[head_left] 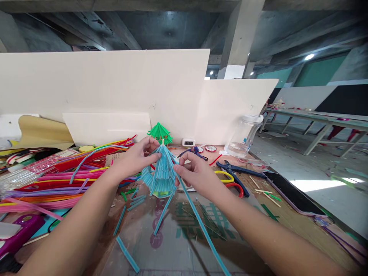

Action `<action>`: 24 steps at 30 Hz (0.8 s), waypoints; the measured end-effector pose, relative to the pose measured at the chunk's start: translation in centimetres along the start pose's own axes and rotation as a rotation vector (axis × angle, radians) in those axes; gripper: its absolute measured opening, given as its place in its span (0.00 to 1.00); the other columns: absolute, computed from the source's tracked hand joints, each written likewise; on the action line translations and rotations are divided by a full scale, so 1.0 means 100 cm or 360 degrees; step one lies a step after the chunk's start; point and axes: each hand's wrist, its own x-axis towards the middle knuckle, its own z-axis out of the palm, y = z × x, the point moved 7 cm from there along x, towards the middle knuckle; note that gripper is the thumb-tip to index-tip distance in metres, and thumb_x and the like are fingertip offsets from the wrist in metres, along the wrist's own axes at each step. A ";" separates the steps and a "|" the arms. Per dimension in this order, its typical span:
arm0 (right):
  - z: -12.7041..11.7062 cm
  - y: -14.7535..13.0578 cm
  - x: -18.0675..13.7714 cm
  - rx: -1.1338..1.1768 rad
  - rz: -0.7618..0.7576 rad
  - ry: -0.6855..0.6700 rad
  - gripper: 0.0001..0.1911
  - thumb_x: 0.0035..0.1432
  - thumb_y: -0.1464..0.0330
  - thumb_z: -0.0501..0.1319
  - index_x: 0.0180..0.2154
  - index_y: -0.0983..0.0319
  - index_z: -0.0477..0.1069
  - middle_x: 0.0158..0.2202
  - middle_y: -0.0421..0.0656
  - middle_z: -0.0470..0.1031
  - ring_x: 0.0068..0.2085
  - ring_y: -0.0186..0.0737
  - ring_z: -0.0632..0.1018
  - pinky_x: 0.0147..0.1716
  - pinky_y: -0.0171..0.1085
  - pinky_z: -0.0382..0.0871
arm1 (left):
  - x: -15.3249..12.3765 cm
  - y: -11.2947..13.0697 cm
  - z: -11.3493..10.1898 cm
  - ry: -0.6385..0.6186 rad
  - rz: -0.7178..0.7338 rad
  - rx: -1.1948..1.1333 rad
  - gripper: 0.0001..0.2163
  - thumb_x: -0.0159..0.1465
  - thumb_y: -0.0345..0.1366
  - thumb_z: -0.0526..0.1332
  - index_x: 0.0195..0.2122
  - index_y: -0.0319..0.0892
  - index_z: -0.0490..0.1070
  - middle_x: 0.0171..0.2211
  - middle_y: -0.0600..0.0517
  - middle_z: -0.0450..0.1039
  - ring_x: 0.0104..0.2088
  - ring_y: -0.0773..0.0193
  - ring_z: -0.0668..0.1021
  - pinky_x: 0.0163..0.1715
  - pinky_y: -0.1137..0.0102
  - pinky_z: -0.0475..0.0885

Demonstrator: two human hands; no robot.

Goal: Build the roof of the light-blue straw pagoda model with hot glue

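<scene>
A tiered, cone-shaped blue model, which looks built of pipe cleaners, stands between my hands with a small stick poking from its top. My left hand grips its upper left side, thumb and fingers closed near the peak. On the other side, my right hand pinches a long blue pipe cleaner against the model's right edge. That strip runs down to the bottom of the view. Cut blue pieces lie below and left of the model. Just behind it is a small green roof-shaped model.
Bundles of coloured pipe cleaners cover the left side. At right are blue-handled pliers, scissors with yellow and red handles, a phone and a clear plastic jar. A small digital clock stands by the white board.
</scene>
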 end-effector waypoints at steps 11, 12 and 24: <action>0.012 0.009 0.011 0.0141 0.0228 -0.0267 0.13 0.55 0.61 0.63 0.34 0.59 0.61 0.20 0.36 0.74 0.17 0.27 0.59 0.17 0.30 0.48 | 0.004 -0.012 -0.007 0.0058 -0.0009 -0.0029 0.16 0.60 0.39 0.61 0.46 0.45 0.59 0.32 0.56 0.64 0.31 0.67 0.72 0.28 0.71 0.70; 0.013 0.009 0.011 0.0103 0.0196 -0.0230 0.12 0.55 0.62 0.62 0.33 0.59 0.61 0.19 0.35 0.74 0.17 0.27 0.60 0.17 0.30 0.48 | 0.004 -0.012 -0.007 0.0061 -0.0016 -0.0025 0.16 0.60 0.39 0.61 0.46 0.45 0.59 0.33 0.56 0.65 0.31 0.66 0.72 0.28 0.71 0.70; 0.012 0.030 -0.024 0.0274 0.0305 -0.0071 0.17 0.55 0.56 0.63 0.36 0.60 0.61 0.23 0.38 0.76 0.18 0.27 0.61 0.19 0.30 0.51 | 0.005 -0.010 -0.010 0.0092 0.0032 0.0055 0.17 0.62 0.50 0.58 0.44 0.42 0.66 0.35 0.52 0.70 0.36 0.62 0.74 0.36 0.67 0.70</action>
